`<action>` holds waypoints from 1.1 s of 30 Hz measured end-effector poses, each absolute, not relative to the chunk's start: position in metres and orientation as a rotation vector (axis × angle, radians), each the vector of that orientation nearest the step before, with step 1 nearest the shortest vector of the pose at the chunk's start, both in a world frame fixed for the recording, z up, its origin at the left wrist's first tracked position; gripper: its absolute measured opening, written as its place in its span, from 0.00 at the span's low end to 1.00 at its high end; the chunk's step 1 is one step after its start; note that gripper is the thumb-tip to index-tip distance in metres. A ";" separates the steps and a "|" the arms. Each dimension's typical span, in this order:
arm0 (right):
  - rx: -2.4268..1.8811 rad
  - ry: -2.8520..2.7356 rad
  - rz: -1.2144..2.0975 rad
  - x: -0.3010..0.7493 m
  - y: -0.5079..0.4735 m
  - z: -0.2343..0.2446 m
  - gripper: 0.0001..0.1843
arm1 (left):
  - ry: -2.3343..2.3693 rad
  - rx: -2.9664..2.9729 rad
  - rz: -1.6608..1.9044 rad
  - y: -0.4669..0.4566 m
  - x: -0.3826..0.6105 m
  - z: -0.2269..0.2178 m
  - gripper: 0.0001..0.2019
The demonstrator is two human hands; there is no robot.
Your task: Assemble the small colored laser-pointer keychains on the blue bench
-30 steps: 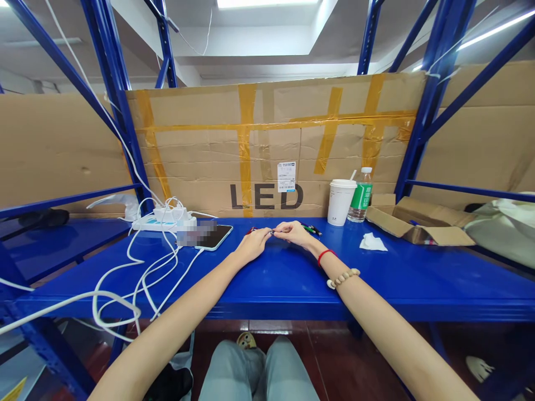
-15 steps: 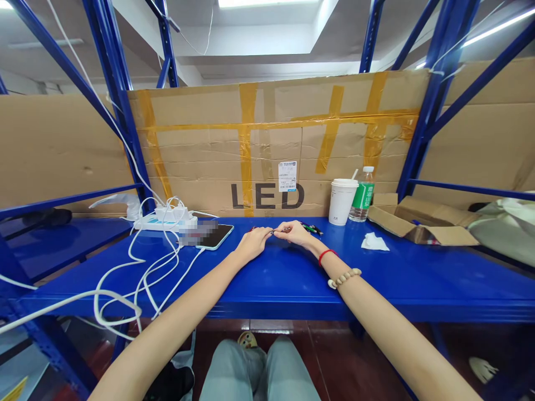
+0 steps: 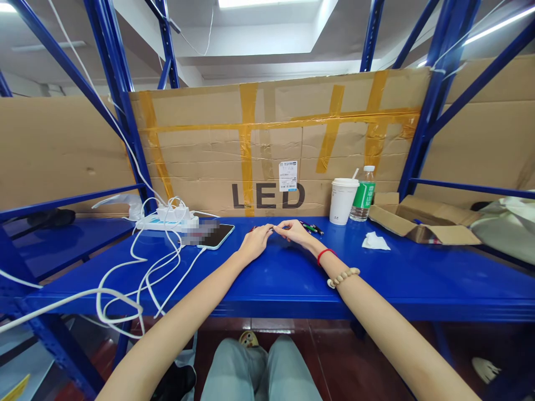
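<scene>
My left hand [image 3: 256,242] and my right hand [image 3: 293,230] meet over the blue tabletop [image 3: 284,278], fingertips nearly touching. Both have their fingers closed in a pinch on a small dark piece [image 3: 272,229], which shows only between the fingertips and is too small to name. Just past my right wrist lie several pens [image 3: 312,228], black and green, partly hidden by that hand. A bit of something red peeks out beyond my left knuckles, mostly covered.
To the left are a phone [image 3: 221,236], a white power strip [image 3: 167,223] and looping white cables [image 3: 146,278]. On the right stand a lidded cup [image 3: 343,203], a bottle [image 3: 363,195], a crumpled tissue [image 3: 375,241] and an open cardboard box [image 3: 422,223]. Taped cardboard [image 3: 200,156] closes the back.
The left hand's fingers have shifted very slightly around the small dark piece. Both hands otherwise keep their place, and the view has moved a touch.
</scene>
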State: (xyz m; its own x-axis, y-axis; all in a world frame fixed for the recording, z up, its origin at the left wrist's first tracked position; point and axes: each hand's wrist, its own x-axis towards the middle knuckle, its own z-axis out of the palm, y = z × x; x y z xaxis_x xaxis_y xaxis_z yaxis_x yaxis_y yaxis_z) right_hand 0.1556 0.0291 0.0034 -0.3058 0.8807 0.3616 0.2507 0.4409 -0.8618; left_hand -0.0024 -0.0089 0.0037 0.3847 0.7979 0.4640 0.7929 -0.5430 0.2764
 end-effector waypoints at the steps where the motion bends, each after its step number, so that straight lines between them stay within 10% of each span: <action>1: -0.962 -1.790 0.883 0.155 0.029 0.004 0.20 | 1.501 2.580 0.890 -0.010 -0.002 0.005 0.14; 33: -0.920 -1.774 0.966 0.163 0.036 0.002 0.18 | 1.409 2.352 0.966 0.003 0.003 -0.006 0.14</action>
